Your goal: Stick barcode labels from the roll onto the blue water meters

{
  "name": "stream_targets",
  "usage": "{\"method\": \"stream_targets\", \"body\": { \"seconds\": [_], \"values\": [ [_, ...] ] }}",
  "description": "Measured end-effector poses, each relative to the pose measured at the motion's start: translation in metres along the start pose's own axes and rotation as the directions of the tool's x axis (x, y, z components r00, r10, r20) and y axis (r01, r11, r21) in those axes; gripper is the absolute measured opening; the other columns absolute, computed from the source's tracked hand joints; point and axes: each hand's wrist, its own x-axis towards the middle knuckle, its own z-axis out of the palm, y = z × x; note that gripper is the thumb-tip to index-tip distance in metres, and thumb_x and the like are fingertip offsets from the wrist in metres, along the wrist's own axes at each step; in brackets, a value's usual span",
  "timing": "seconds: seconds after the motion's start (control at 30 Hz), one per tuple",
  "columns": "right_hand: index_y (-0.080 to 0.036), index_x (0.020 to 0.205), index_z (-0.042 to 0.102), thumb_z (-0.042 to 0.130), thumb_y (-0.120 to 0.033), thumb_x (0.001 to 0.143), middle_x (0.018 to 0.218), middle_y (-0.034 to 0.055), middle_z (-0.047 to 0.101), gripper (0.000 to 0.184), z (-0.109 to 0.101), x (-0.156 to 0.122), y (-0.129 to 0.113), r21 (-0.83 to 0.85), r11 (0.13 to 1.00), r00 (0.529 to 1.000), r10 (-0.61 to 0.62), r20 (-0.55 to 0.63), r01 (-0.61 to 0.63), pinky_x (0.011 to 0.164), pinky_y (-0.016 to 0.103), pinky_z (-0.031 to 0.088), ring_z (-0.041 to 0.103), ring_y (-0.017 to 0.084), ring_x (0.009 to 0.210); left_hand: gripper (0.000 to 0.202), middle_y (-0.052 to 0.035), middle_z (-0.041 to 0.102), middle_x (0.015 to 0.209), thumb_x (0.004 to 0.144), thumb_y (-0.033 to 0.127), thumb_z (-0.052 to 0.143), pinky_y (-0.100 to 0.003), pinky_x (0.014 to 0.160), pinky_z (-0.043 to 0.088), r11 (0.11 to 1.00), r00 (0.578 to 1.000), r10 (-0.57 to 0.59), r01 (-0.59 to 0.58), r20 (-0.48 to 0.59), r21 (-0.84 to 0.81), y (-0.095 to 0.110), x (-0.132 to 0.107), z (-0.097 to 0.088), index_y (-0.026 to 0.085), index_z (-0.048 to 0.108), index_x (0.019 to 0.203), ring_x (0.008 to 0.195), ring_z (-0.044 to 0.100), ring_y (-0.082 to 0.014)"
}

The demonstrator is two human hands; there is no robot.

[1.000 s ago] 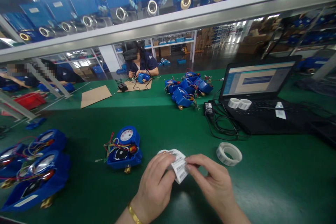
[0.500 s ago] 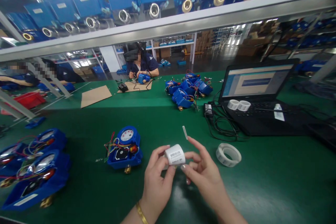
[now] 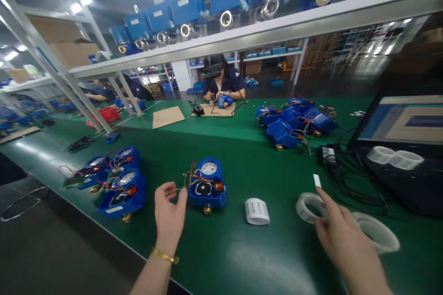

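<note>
- Gold-coloured bracelet [image 3: 165, 256] at its wrist, your left hand [image 3: 171, 212] reaches forward, fingers curled, thumb tip beside the thin circuit board [image 3: 186, 179] of one open-topped blue meter [image 3: 214, 201]; whether it pinches anything is unclear.
- Your right hand [image 3: 346, 239] has thumb and index parted, one small white label [image 3: 316, 180] on the index fingertip.
- Smooth green bench [image 3: 242, 253], long grey shelf [image 3: 242, 36] above.
- Three similar blue meters [image 3: 136, 191] lie left, two translucent ring-shaped rolls [image 3: 379, 235] right.
</note>
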Motion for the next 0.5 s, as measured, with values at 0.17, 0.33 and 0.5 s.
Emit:
{"method": "stream_targets", "body": {
  "seconds": [0.17, 0.33, 0.5],
  "values": [
    [-0.02, 0.087, 0.064, 0.048, -0.05, 0.079, 0.092, 0.0122, 0.062, 0.035, -0.009, 0.003, -0.034, 0.387, 0.922, 0.985, 0.083, -0.15, -0.019, 0.056, 0.036, 0.05, 0.06, 0.024, 0.069, 0.05, -0.0145, 0.06, 0.094, 0.072, 0.046, 0.069, -0.043, 0.078, 0.051, 0.909, 0.889, -0.354, 0.4, 0.29, -0.117, -0.025, 0.014, -0.008, 0.009, 0.051, 0.099, 0.081, 0.061, -0.0242],
    [-0.021, 0.074, 0.061, 0.061, -0.049, 0.076, 0.095, 0.0114, 0.066, 0.029, 0.009, -0.006, -0.073, 0.778, 0.61, 0.988, 0.107, 0.11, -0.153, 0.07, 0.033, 0.053, 0.061, 0.026, 0.091, 0.034, -0.0165, 0.064, 0.081, 0.08, 0.038, 0.064, -0.032, 0.069, 0.054, 0.736, 0.692, -0.392, 0.631, 0.606, -0.244, -0.024, 0.012, 0.006, 0.005, 0.057, 0.087, 0.069, 0.065, -0.0199],
    [-0.019, 0.073, 0.06, 0.062, -0.05, 0.078, 0.105, 0.0143, 0.062, 0.031, 0.019, -0.011, -0.118, 0.874, 0.4, 0.954, -0.002, 0.3, -0.274, 0.072, 0.032, 0.052, 0.061, 0.026, 0.096, 0.016, -0.0131, 0.064, 0.075, 0.083, 0.021, 0.059, -0.025, 0.059, 0.053, 0.638, 0.619, -0.399, 0.718, 0.677, -0.28, -0.011, 0.016, 0.013, 0.006, 0.056, 0.085, 0.06, 0.063, -0.0163]
  ]
}}
